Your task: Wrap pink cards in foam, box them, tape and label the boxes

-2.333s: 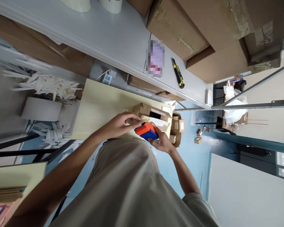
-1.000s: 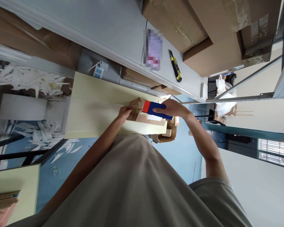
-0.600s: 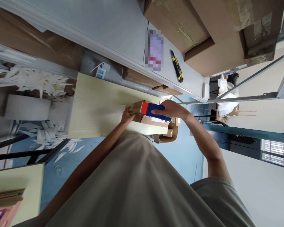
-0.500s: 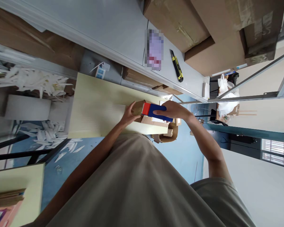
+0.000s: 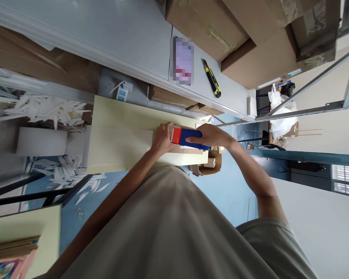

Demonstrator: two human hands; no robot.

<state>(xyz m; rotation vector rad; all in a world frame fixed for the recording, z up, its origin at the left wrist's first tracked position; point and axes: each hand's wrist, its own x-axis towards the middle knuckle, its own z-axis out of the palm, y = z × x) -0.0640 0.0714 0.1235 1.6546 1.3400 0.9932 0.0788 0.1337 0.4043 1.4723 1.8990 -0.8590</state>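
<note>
My right hand [image 5: 211, 135] is wrapped around a blue and red tape dispenser [image 5: 192, 137], its thumb lying along the blue side. The red end, with a pale toothed edge, points left and meets the fingers of my left hand [image 5: 162, 139]. Those fingers are curled over a small brown cardboard box [image 5: 177, 126], which is mostly hidden behind hand and dispenser. Beneath them is a pale yellow tabletop [image 5: 119, 139] with a flat piece of cardboard [image 5: 189, 150] on it.
A grey shelf [image 5: 128, 42] beyond holds a blurred-out purple object [image 5: 184, 60], a yellow-black utility knife [image 5: 211, 78] and big cardboard boxes [image 5: 209, 27]. An open carton [image 5: 216, 164] stands past the table's right end. White strips [image 5: 46, 108] lie heaped at left.
My left hand has closed further over the small box and come up against the dispenser's red end. The dispenser has shifted slightly left in my right hand. The camera view has shifted slightly.
</note>
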